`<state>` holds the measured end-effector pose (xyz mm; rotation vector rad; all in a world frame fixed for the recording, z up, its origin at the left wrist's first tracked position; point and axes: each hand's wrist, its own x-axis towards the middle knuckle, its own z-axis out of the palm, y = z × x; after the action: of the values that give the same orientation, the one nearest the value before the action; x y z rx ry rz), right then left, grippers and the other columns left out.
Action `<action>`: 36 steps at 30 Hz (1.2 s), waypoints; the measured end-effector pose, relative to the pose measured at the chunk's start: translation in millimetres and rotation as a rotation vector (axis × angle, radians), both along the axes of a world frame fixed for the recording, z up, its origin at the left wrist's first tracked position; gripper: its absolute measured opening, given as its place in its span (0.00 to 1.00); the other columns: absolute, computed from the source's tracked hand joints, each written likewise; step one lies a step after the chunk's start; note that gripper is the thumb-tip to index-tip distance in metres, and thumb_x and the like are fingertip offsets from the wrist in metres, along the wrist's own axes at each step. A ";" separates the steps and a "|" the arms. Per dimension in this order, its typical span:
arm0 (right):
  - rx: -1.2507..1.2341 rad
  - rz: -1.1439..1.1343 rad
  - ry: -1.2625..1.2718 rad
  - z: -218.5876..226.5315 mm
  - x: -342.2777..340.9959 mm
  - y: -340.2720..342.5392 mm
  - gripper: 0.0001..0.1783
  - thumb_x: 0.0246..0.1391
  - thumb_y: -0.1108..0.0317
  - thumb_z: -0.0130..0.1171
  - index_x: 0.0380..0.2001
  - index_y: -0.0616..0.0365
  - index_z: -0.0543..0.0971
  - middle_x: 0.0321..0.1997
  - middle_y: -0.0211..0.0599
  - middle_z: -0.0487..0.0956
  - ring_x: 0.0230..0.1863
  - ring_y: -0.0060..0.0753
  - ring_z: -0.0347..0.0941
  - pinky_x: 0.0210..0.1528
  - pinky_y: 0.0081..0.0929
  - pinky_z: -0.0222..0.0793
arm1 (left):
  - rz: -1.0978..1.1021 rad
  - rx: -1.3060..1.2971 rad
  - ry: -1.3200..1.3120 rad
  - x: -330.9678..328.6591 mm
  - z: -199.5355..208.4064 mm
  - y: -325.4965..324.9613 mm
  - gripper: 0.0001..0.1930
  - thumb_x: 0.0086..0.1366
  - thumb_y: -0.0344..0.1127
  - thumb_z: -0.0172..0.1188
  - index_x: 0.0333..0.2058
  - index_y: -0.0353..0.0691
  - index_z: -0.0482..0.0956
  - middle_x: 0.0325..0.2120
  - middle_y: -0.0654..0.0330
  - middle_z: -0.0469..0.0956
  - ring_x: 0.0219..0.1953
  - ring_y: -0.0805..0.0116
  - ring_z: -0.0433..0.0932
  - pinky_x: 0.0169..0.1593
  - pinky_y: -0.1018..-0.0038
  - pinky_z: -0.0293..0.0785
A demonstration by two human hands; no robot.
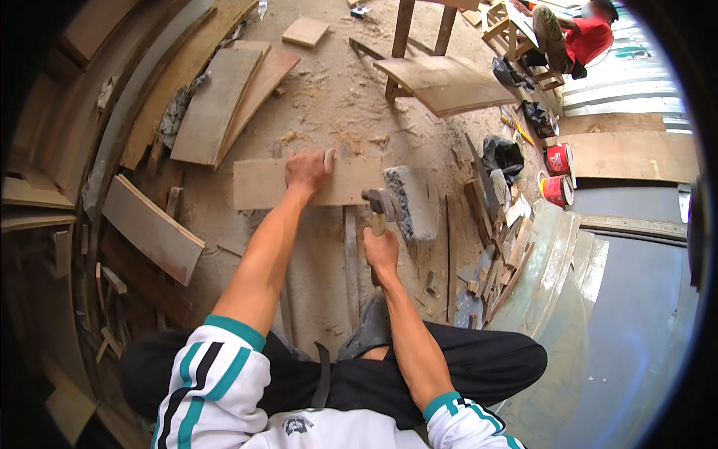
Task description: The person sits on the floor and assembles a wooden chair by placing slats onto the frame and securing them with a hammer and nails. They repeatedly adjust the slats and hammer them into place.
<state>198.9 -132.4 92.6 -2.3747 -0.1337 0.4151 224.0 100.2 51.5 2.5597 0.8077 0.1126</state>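
A flat pale wooden board (258, 183) lies crosswise in front of me, over two narrow wooden strips (351, 262) that run toward my feet. My left hand (308, 172) is closed on the board, its fingers curled at the far edge and partly hidden. In my right hand (382, 253) is the handle of a hammer (383, 202), gripped below the head. The hammer's metal head is at the board's near right corner; I cannot tell whether they touch. Just right of it lies a pale block (419, 202) with a dark, speckled side.
Boards (217, 105) lean at the far left, with a stacked pair (153, 224) nearer. A low wooden piece with legs (445, 82) stands ahead. Wood scraps (508, 254), a black bag (502, 156) and red paint buckets (557, 191) are at right. A person in red (587, 41) sits far right.
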 end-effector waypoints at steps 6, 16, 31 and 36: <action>0.000 0.123 0.022 0.6 -3.4 -0.9 0.17 0.53 0.59 0.56 0.30 0.65 0.80 0.27 0.60 0.79 0.35 0.62 0.78 0.39 0.46 0.71 | 0.005 -0.018 -0.050 -4.2 0.5 -5.2 0.29 0.71 0.55 0.42 0.30 0.39 0.86 0.30 0.48 0.83 0.37 0.52 0.81 0.53 0.57 0.64; 0.211 0.049 -0.214 -3.1 -3.7 12.8 0.21 0.53 0.58 0.55 0.23 0.70 0.78 0.25 0.63 0.78 0.34 0.61 0.80 0.38 0.47 0.71 | 0.003 0.011 -0.043 -2.9 -6.7 -6.0 0.30 0.71 0.55 0.43 0.27 0.38 0.85 0.27 0.46 0.82 0.34 0.51 0.81 0.50 0.59 0.65; 0.052 0.058 -0.083 -2.3 -11.4 13.5 0.17 0.52 0.59 0.55 0.27 0.66 0.78 0.24 0.53 0.80 0.31 0.49 0.80 0.34 0.40 0.71 | 0.041 0.050 -0.049 -5.3 -7.2 -0.8 0.31 0.71 0.55 0.41 0.27 0.37 0.86 0.27 0.46 0.82 0.34 0.51 0.82 0.50 0.59 0.65; -0.039 0.060 0.058 -16.7 -1.4 3.8 0.17 0.52 0.58 0.56 0.26 0.66 0.78 0.21 0.53 0.78 0.26 0.50 0.80 0.31 0.42 0.71 | 0.001 0.033 0.053 -1.3 1.7 -6.0 0.29 0.71 0.56 0.42 0.30 0.39 0.86 0.31 0.49 0.83 0.37 0.53 0.81 0.50 0.58 0.65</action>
<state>197.5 -128.6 75.9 -2.3987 -0.1716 0.5194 222.8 94.2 53.2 2.6037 0.8330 0.0588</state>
